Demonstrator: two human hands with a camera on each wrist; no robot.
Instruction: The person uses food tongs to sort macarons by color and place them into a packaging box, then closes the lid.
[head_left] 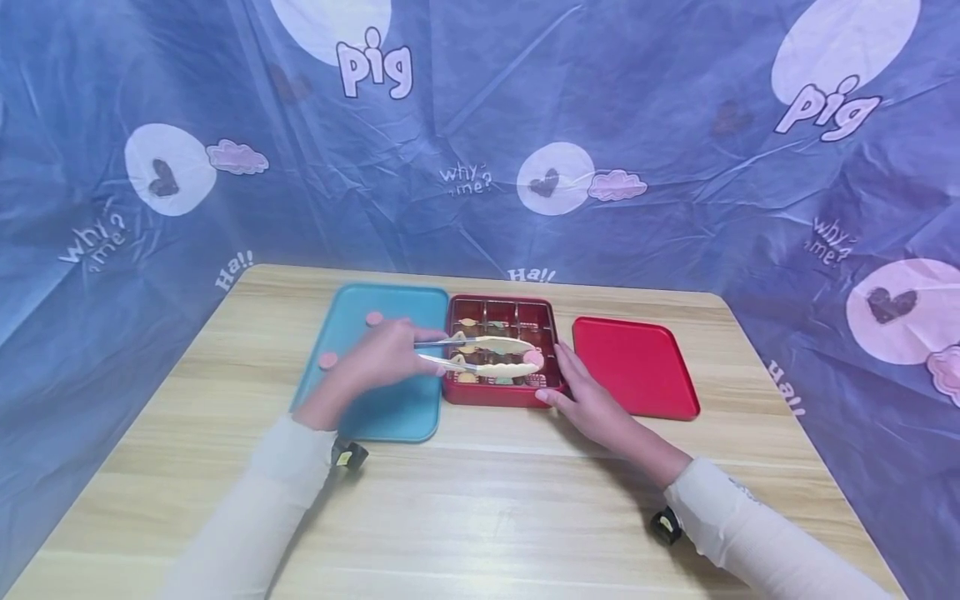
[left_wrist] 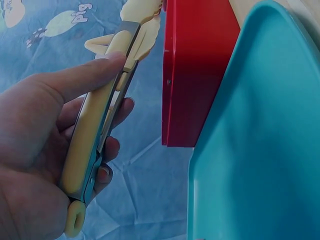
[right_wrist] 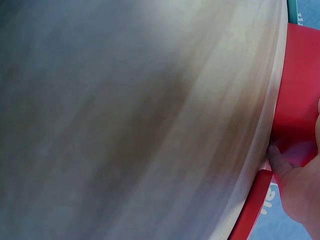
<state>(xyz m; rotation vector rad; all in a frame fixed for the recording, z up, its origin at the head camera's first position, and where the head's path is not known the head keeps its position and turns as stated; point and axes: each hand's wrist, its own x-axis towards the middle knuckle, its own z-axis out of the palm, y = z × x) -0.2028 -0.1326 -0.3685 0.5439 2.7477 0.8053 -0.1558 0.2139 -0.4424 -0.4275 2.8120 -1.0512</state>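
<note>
My left hand [head_left: 386, 357] grips a pair of kitchen tongs [head_left: 498, 343] with cream scalloped tips; in the left wrist view the thumb lies along the cream handle [left_wrist: 90, 135]. Between the tong tips is a pink round piece [head_left: 533, 358], held above the right part of a red compartment box [head_left: 498, 397]. Small yellow, green and pink pieces lie in several of its compartments. My right hand [head_left: 592, 404] rests against the box's front right corner, fingers stretched along the right side and thumb at the front. The right wrist view shows the thumb [right_wrist: 282, 162] against the red wall.
A blue tray [head_left: 393, 421] lies left of the box, with two pink round pieces [head_left: 373, 318] on it, one near my left wrist. To the right lies a flat red lid [head_left: 637, 367]. Blue printed cloth [head_left: 465, 225] hangs behind the wooden table [head_left: 495, 517].
</note>
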